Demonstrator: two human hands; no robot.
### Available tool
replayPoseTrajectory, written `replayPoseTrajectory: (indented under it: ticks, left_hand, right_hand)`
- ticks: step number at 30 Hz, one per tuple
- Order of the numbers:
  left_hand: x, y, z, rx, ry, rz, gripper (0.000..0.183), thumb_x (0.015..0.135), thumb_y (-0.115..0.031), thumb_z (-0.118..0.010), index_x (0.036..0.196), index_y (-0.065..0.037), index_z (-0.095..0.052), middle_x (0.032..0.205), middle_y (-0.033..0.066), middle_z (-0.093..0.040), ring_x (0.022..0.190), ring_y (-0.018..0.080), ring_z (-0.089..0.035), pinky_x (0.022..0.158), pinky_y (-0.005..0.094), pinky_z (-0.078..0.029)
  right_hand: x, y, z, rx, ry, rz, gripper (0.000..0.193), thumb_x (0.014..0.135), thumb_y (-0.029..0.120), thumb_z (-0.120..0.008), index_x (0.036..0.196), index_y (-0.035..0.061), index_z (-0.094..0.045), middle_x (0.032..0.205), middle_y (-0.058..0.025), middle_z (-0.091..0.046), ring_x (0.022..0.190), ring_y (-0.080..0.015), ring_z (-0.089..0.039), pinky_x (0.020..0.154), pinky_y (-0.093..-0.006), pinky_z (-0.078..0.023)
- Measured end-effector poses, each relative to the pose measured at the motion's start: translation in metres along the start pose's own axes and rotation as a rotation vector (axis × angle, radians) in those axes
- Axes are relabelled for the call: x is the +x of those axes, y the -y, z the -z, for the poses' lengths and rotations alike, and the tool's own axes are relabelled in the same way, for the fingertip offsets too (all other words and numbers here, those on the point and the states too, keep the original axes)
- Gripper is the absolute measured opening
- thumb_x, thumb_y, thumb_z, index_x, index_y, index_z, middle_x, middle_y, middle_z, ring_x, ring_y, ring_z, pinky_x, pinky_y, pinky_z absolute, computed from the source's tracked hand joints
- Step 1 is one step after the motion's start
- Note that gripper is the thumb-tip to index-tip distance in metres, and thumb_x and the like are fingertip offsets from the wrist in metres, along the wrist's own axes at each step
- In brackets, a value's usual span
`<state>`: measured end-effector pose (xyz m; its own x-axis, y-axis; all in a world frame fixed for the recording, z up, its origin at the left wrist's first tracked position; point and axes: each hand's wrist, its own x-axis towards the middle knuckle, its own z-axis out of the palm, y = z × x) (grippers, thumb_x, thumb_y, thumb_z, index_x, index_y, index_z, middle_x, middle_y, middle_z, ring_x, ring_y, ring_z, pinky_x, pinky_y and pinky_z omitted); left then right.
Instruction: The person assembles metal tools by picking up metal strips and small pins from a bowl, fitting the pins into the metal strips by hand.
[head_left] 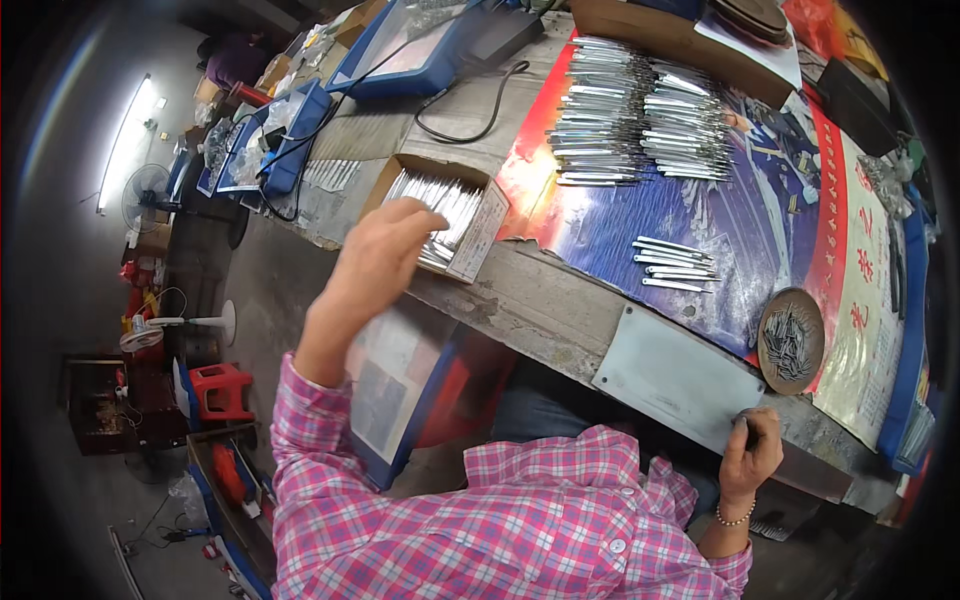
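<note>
Apparently, the open carton (484,240) at eleven o'clock on the desk (530,305) keeps its slim silvery pieces (428,195) aligned for easy reach. The left hand (385,245) bends over it, its grip partly curled, though whether around a piece I cannot tell. At four o'clock the right hand (755,455) curls beside the pale plate (675,380), contents hidden; the round dish (818,338) probably sits near for convenience.

A small-parts workshop is indicated by the worn workbench (530,305), rows of identical metal parts (600,115), blue trays (415,82) and floor fan (147,197).
</note>
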<state>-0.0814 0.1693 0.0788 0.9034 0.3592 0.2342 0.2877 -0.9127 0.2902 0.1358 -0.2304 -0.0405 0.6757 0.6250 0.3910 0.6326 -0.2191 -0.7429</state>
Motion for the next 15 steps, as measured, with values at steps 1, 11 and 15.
replayPoseTrajectory:
  ticks: [1,11,15]
  left_hand:
    - [-0.002,0.011,0.006,0.061,0.083,-0.021,0.019,0.078,0.001,-0.057,0.096,-0.003,-0.062,0.091,0.0132,-0.061,0.089,0.033,-0.058,0.079,0.0403,-0.046]
    - [0.023,0.039,0.009,0.197,0.582,-0.147,0.015,0.078,-0.006,-0.061,0.092,-0.003,-0.056,0.091,0.0125,-0.059,0.093,0.034,-0.057,0.076,0.0436,-0.046]
    - [0.029,0.037,0.009,0.138,0.63,-0.162,0.018,0.074,-0.003,-0.064,0.09,-0.002,-0.054,0.089,0.0133,-0.056,0.092,0.035,-0.056,0.077,0.0421,-0.046]
  right_hand:
    - [0.0,-0.001,0.001,-0.003,0.004,0.007,0.007,0.081,0.0,-0.058,0.084,-0.001,-0.053,0.075,-0.0138,-0.055,0.067,-0.0291,-0.053,0.063,-0.0356,-0.044]
    - [-0.001,-0.002,-0.003,-0.027,-0.004,0.033,0.007,0.081,-0.001,-0.059,0.086,-0.0014,-0.053,0.074,-0.0137,-0.055,0.067,-0.0286,-0.052,0.062,-0.0354,-0.043]
    - [0.0,-0.001,-0.002,-0.034,-0.006,0.032,0.007,0.082,-0.001,-0.059,0.085,-0.0014,-0.054,0.074,-0.0135,-0.055,0.067,-0.0284,-0.052,0.062,-0.0353,-0.043]
